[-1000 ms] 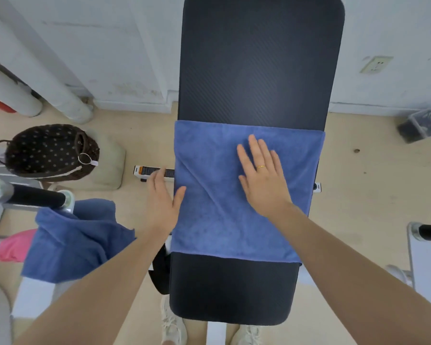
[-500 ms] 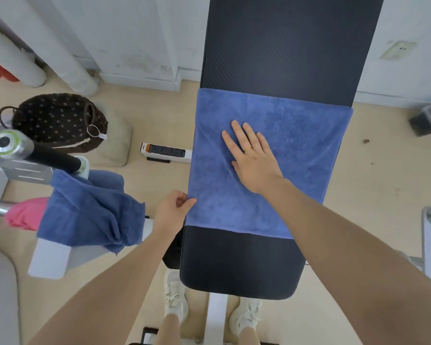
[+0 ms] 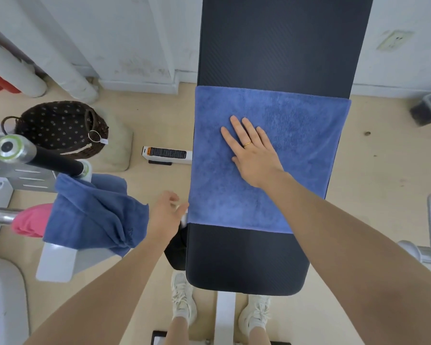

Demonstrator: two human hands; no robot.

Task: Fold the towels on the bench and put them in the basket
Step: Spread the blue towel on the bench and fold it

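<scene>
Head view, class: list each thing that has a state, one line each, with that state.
Blue towel: spread flat across the bench.
Right hand: flat, pressing the towel.
Left hand: at the towel's near left corner, grip unclear.
Second blue towel: crumpled, unfolded.
Basket: on the floor.

Both forearms bare to the frame edge; no sleeves, watch or wristband visible. Left hand [image 3: 165,215] without rings on what shows, though slightly motion-blurred. Right hand [image 3: 253,150] wears one plain gold band [image 3: 247,144] on the ring finger. Lower legs bare above the ankles. Feet in off-white lace-up sneakers, left sneaker [image 3: 183,298] and right sneaker [image 3: 256,313], laces the same pale tone as the uppers.
</scene>
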